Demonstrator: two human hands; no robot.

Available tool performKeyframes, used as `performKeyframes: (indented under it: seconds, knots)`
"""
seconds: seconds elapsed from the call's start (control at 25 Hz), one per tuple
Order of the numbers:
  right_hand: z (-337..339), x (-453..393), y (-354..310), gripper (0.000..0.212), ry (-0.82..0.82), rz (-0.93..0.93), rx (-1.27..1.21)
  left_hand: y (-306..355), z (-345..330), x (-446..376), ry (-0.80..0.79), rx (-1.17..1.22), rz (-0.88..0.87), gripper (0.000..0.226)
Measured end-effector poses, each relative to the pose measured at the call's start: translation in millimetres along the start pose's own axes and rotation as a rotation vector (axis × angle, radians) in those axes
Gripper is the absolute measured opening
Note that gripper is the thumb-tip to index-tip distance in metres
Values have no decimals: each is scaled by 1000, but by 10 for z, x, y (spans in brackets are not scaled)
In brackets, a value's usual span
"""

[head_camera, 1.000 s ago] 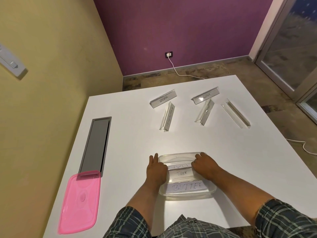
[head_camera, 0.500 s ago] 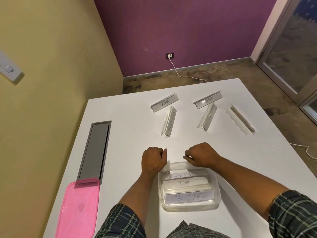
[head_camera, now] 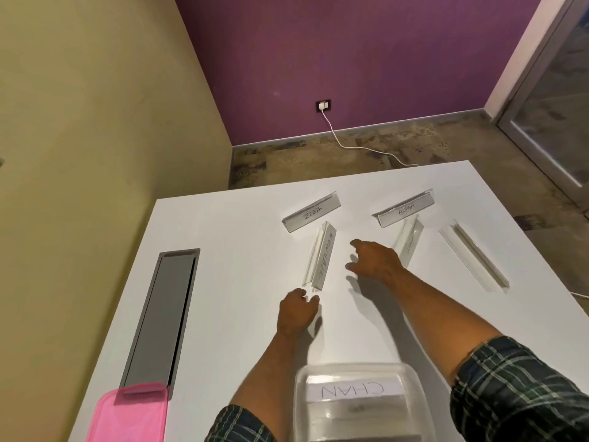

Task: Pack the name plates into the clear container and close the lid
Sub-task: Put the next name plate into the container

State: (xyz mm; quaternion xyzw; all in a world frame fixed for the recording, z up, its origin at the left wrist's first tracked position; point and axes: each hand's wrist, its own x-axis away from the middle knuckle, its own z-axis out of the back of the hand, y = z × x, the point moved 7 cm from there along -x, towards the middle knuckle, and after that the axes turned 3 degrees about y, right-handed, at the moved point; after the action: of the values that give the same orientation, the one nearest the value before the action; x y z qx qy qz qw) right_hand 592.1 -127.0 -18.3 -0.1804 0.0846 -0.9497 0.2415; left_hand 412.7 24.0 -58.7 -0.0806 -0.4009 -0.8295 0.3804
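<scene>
With both hands empty, left hand (head_camera: 298, 314) loosely curled, right hand (head_camera: 373, 261) spread, you appear mid-reach: next, grip the SUPERMAN plate (head_camera: 320, 258) for the container (head_camera: 411, 378).

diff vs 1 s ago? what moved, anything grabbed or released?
Both hands left the clear container and reached out toward the loose name plates. The left hand is now just short of the SUPERMAN plate; the right hand hovers open between that plate and the one under ALPHA. Nothing is held. The five loose plates, the pink lid and the packed plates are unchanged.
</scene>
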Motion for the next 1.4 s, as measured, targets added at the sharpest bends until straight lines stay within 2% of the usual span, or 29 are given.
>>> performKeyframes:
  seconds: [0.08, 0.16, 0.32, 0.48, 0.68, 0.8, 0.88, 1.04, 1.16, 1.28, 1.4]
  knots:
    - [-29, -254, 2, 66, -34, -27, -62, 16, -152, -85, -72, -19, 49, 41]
    - [-99, -504, -42, 72, -61, -20, -134, 9, -270, -156, -109, -57, 64, 49]
    - [-210, -918, -172, 94, -91, -12, -361, 46, -285, -294, -10, -40, 11, 45]
    - [-309, -1166, -267, 93, -80, 8, -420, 58, -264, -350, 34, 107, 45, 25]
    - [-395, -1174, -269, 86, -57, 15, -414, 25, -203, -382, 97, 157, 137, 32]
    - [-328, -1157, -194, 75, -7, 18, -398, -14, -139, -411, 153, 141, 185, 27]
    - [-96, -761, -118, 69, 46, 19, -366, 70, 52, -76, 184, 171, 162, 25]
    - [-160, -556, -88, 56, 86, 49, -279, -43, 216, -134, 209, 155, 216, 26]
    - [-83, -111, -108, 58, 79, 134, -113, -31, 425, 127, 249, 126, 195, 32]
    - [14, 325, -87, 62, 52, 178, 16, 2, 580, 396, 236, 105, 144, 25]
    - [81, 716, -124, 57, 92, 244, 158, -1, 721, 590, 198, 39, 103, 23]
